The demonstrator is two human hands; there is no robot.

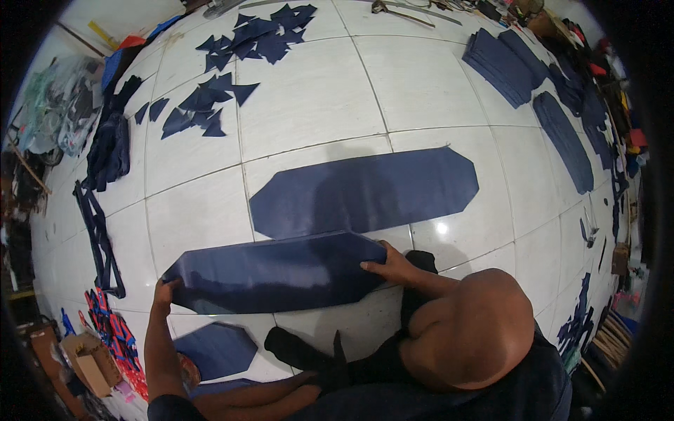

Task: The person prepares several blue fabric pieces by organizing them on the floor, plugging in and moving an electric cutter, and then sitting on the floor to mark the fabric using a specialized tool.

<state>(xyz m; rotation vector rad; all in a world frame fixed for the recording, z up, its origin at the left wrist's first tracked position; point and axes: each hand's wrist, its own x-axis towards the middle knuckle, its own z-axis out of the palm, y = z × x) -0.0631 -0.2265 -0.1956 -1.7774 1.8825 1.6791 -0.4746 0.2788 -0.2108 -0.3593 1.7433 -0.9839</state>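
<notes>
I hold a long navy blue panel (274, 275) with cut-off corners just above the tiled floor, one end in each hand. My left hand (168, 289) is closed on its left end. At the right end, my right hand (382, 264) grips the edge, thumb on top and the other fingers mostly hidden beneath. Beyond it, a similar navy panel (365, 191) lies flat on the floor, its near edge close to the held one. Another navy piece (219, 349) with angled corners rests by my left forearm, partly covered.
Navy triangular scraps (256, 36) lie at the far left. Folded navy stacks (498, 67) sit at the far right. Dark strips (102, 238) and a cardboard box (90, 365) are on the left. My bent knee (477, 330) rises near my right arm. Bundled rods (612, 340) lean lower right.
</notes>
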